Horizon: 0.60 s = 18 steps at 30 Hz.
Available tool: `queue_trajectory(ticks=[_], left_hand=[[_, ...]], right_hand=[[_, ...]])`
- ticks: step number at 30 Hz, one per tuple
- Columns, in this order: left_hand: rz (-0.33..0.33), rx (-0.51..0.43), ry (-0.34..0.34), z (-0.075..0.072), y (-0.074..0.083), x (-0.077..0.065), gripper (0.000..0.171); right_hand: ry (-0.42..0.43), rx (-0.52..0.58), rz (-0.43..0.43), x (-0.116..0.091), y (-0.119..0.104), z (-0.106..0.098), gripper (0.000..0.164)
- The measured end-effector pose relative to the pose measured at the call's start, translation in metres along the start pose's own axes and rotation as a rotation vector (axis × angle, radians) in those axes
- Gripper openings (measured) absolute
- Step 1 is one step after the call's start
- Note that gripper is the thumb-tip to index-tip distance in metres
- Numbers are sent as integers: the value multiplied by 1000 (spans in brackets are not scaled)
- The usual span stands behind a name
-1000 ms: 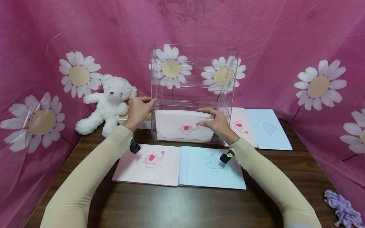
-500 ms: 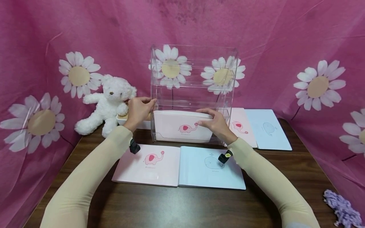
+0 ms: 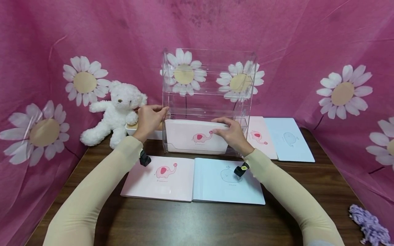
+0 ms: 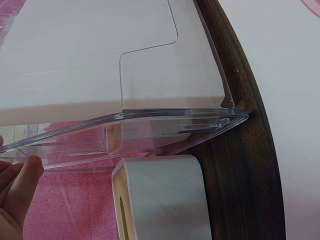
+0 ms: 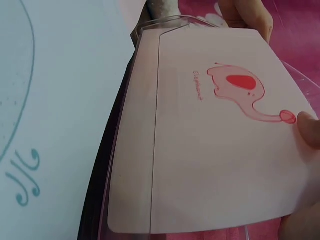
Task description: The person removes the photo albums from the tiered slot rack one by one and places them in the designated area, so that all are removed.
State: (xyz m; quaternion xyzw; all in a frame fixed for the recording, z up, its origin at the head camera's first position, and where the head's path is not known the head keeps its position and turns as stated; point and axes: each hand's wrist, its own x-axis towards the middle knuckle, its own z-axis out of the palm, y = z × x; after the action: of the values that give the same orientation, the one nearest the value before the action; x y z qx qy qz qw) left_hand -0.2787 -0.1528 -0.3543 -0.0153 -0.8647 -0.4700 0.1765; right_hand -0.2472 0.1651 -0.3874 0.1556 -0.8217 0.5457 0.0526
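Observation:
A clear acrylic rack (image 3: 209, 102) with stepped tiers stands at the back of the table. My left hand (image 3: 150, 119) pinches its left side edge; in the left wrist view the thumb (image 4: 27, 180) lies against that clear panel. A pink booklet with an elephant drawing (image 3: 197, 135) stands in the lowest tier, behind the low clear front lip. With the thumb in front and fingers behind, my right hand (image 3: 232, 133) holds its top right part. In the right wrist view the elephant booklet (image 5: 200, 160) leans in the tier, and the right thumb (image 5: 308, 131) presses beside the ball.
Flat before the rack lie a pink elephant book (image 3: 160, 184) and a blue whale book (image 3: 215, 188). Another pink one (image 3: 261, 131) and blue one (image 3: 289, 136) lie right. A white teddy bear (image 3: 117, 116) and white box (image 4: 167, 195) stand left. Purple yarn (image 3: 367, 222) sits at right.
My right hand and the elephant booklet have shifted slightly left in the lowest tier. My left hand stays on the rack's edge.

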Motion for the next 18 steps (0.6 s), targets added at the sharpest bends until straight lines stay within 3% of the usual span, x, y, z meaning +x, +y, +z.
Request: queue_trajectory(ticks=[9, 18], left_hand=[[7, 15, 5, 0, 0, 1, 36], [13, 26, 4, -1, 0, -2, 35]], right_hand=[[86, -85, 31, 3, -3, 5, 33], [62, -37, 129, 3, -8, 4, 39]])
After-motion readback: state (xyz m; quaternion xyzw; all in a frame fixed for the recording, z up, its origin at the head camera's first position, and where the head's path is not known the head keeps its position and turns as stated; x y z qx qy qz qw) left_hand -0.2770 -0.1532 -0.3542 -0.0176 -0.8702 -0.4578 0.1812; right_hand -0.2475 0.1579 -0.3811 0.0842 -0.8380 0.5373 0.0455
